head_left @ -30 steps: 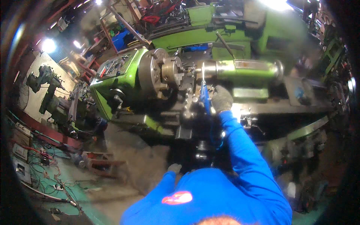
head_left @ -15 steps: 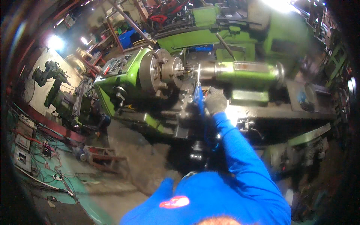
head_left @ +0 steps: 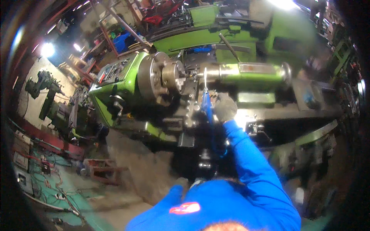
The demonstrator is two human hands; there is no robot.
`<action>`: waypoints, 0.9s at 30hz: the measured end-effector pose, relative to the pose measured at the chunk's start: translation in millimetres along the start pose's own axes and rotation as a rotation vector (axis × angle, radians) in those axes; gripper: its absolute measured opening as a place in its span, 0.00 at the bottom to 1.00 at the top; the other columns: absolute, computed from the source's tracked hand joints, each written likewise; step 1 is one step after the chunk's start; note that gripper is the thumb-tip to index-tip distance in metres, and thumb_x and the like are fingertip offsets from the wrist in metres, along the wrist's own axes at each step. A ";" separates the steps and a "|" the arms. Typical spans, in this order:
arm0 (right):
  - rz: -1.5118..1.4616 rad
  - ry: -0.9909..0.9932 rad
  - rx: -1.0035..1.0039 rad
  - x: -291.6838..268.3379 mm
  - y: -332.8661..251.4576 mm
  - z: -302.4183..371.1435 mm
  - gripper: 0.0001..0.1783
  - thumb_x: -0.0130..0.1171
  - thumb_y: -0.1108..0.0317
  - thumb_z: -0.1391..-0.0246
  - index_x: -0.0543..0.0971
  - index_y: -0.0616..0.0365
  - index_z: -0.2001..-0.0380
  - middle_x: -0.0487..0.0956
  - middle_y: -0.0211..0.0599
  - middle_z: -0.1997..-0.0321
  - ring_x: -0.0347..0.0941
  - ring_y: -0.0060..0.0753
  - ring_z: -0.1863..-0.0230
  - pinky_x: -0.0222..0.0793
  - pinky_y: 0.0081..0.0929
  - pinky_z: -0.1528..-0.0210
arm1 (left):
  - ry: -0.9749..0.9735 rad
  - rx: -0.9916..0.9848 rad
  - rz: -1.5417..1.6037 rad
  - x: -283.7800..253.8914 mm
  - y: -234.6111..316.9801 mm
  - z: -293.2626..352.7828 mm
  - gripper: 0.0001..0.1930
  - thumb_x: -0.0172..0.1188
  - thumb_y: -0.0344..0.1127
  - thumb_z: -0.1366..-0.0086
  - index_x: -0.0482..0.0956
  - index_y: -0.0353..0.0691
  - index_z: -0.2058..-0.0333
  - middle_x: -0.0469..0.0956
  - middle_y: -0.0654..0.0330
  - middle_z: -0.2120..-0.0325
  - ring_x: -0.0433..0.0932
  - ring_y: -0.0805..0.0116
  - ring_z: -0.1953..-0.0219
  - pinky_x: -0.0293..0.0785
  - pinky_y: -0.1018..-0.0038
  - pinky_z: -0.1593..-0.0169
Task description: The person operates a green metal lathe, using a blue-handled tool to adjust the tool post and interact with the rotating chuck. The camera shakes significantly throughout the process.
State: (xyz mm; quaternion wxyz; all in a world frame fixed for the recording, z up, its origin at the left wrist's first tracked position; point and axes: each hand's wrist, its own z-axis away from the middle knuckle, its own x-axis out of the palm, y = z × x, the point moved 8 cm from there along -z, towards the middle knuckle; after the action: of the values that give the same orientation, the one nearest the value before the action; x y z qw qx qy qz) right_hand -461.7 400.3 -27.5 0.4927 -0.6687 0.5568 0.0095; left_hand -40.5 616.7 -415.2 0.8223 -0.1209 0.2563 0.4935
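My gloved right hand reaches over the lathe's carriage, closed around a blue air blow gun. Its thin metal nozzle points away from me and overlaps the bright tailstock quill in the picture. Left of the nozzle is the lathe chuck, with a smaller round metal part in front of it. Below the gun stands the tool post. Close to my waist is my gloved left hand, low and partly hidden by the sleeve; its fingers do not show clearly.
The green headstock fills the left of the lathe, with small tools on top. To the right is the green tailstock with its handwheel. A lever rises behind it. A reddish metal frame stands on the floor.
My right hand and the blow gun have shifted slightly right and toward me relative to the lathe. The view has moved a little, with the chuck now further left. My left hand stays low.
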 end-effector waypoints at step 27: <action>-0.025 -0.049 0.172 -14.5 1.0 1.7 0.03 0.57 0.72 0.45 0.79 0.57 0.72 0.80 0.49 0.68 0.78 0.58 0.62 0.72 0.49 0.58 | 0.878 -0.324 0.583 -228.2 -251.4 -134.9 0.21 0.63 0.43 0.35 0.83 0.45 0.45 0.85 0.49 0.50 0.82 0.49 0.44 0.79 0.56 0.42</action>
State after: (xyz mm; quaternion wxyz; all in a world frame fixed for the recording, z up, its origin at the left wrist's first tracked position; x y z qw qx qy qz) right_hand -467.0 412.2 -20.9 0.5617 -0.6305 0.5349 -0.0282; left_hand 51.3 263.1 -418.7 0.4385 -0.3644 0.5187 0.6371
